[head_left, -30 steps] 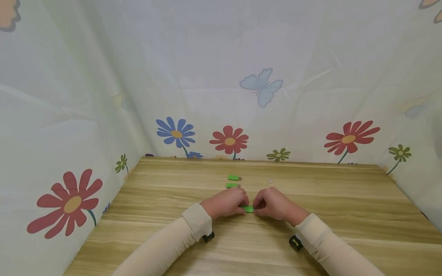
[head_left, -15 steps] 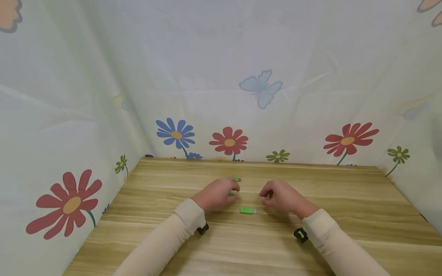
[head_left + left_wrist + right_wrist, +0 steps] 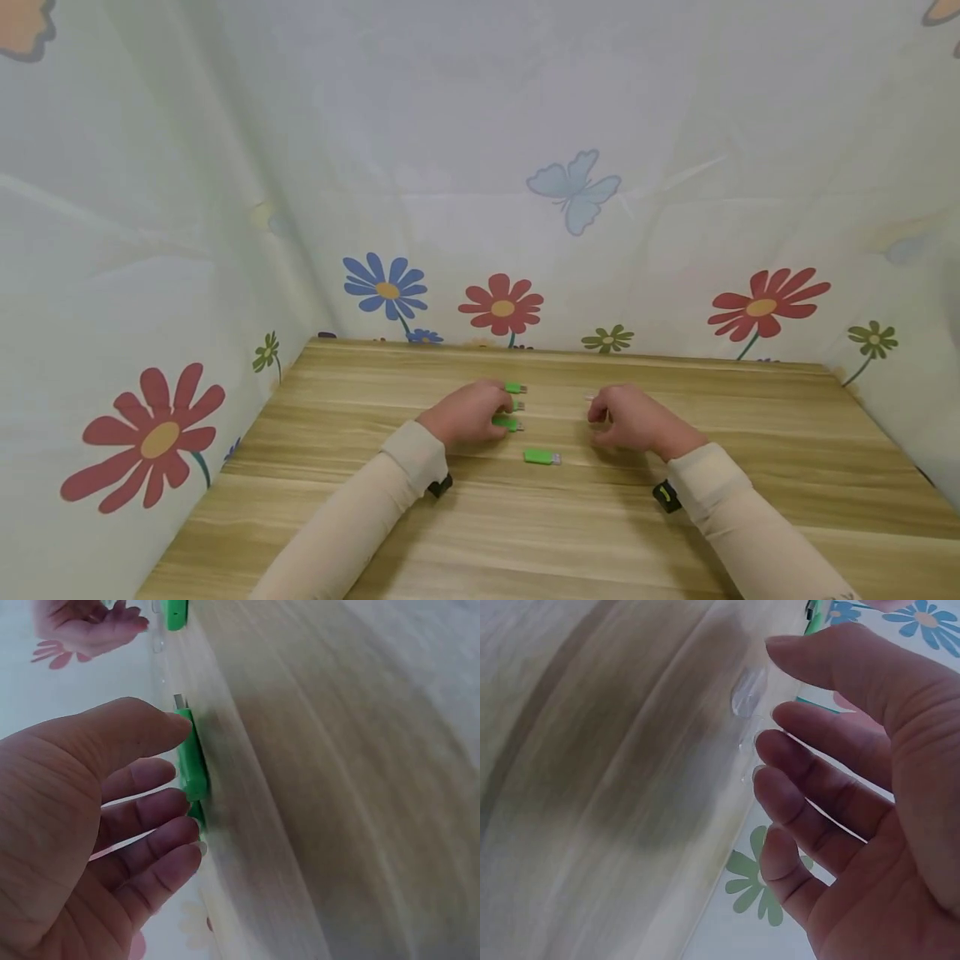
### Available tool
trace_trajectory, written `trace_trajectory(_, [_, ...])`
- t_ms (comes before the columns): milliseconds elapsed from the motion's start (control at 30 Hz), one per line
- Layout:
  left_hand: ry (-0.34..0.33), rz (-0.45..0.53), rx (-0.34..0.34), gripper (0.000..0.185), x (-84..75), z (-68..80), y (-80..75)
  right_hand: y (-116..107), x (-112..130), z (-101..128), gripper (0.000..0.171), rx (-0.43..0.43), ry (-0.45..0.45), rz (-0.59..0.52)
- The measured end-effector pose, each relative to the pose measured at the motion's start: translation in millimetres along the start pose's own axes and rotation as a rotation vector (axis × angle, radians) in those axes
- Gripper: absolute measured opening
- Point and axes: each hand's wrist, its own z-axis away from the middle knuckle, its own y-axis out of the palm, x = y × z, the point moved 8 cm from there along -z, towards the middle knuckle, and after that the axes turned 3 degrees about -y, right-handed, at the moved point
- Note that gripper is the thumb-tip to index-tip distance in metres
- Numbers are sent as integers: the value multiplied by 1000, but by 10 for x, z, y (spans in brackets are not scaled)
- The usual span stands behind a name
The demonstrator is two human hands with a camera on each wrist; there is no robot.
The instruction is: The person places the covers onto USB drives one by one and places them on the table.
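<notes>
My left hand (image 3: 468, 411) is at the left of a short column of green USB flash drives. Its thumb overlaps the nearest green USB flash drive (image 3: 193, 757) in the left wrist view, while the fingers curve loosely beside it. Behind that one lie a middle drive (image 3: 518, 406) and a far drive (image 3: 516, 388), partly hidden by the hand. Another green USB flash drive (image 3: 542, 457) lies nearer, between the hands, with a pale connector end. My right hand (image 3: 633, 418) is above the table, fingers loosely bent and holding nothing. Near its fingertips lies a small clear cap (image 3: 748, 691).
More clear pieces (image 3: 745, 740) sit beyond that cap, partly behind the right fingers. All lie on a wood-grain table (image 3: 360, 533). A white cloth (image 3: 420, 125) with printed flowers rises behind the table and along its sides.
My hands have parted from the middle. The left has gone left and back, where a third drive now lies in the column; the right has moved right and back to the clear caps.
</notes>
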Motion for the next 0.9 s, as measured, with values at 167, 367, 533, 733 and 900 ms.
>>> trace_trajectory(167, [5, 2, 17, 11, -22, -34, 13, 0, -12, -1, 12, -7, -14, 22])
trace_trajectory(367, [12, 10, 30, 13, -53, -64, 11, 8, -23, -4, 9, 2, -28, 27])
trace_trajectory(533, [2, 16, 53, 16, -44, -86, 40, 35, -46, -7, 9, 19, -26, 13])
trace_trajectory(733, [16, -2, 64, 17, -38, -128, 86, 57, -60, -10, 14, 17, -37, 6])
trace_trajectory(900, [18, -9, 72, 15, -55, -140, 85, 66, -64, -11, 17, 15, -53, 14])
